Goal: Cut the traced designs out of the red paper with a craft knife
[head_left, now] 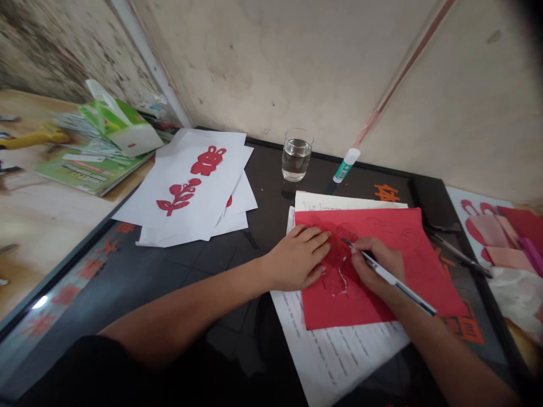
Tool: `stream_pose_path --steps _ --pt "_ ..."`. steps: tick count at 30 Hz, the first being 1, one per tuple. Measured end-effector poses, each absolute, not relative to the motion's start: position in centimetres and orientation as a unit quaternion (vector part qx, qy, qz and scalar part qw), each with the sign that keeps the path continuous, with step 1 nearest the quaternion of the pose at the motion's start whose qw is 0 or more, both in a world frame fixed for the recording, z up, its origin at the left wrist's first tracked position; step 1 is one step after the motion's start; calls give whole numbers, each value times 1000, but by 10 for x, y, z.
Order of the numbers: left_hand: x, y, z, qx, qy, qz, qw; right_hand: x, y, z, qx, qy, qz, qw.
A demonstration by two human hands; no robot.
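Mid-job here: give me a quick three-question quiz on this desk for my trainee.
1. True or false: the left hand lies flat on the red paper.
2. The right hand holds: A) a spoon, B) a knife, C) a brush?
3. How many red cutouts lie on the top white sheet?
Key: 1 true; 2 B; 3 two.

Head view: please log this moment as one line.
left hand: flat on red paper | right hand: grips pen-like tool, tip on paper | nearby: water glass, glue stick
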State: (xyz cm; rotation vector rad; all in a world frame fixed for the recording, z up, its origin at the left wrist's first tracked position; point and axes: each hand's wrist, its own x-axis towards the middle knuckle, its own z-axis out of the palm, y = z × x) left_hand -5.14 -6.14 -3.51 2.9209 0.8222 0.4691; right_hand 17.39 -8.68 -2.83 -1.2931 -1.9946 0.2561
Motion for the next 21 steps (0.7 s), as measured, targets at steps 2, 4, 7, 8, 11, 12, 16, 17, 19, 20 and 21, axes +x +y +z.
stream_pose_path --steps 2,4,7,8,11,12,16,17,19,20,21 --pt "-51 -61 -36 950 266 158 36 175 -87 -29 -540 -735 116 393" --pt "-52 -61 -37 950 264 163 36 175 -86 -32 -549 -725 130 394" --pt "-52 -60 -38 949 261 175 36 176 -84 -35 -547 -733 144 378" --pt "-53 -60 -38 948 258 182 37 177 -83 -36 -549 -731 156 374" --pt "-55 -60 -39 945 249 210 37 179 -83 -38 -569 -694 196 395" --pt "-56 -60 -38 943 245 222 36 180 -83 -38 -579 -672 206 413" --pt "-60 -57 -32 926 261 271 37 184 -80 -37 -594 -594 244 485" --pt "-60 -54 -29 915 288 279 42 185 -78 -37 -588 -579 253 504" --pt "-58 -45 -21 892 358 269 66 185 -74 -38 -572 -552 265 545" --pt "-55 -40 -17 884 386 249 85 185 -71 -39 -564 -540 267 565" --pt "-52 -34 -13 880 405 222 109 185 -69 -39 -556 -530 266 582"
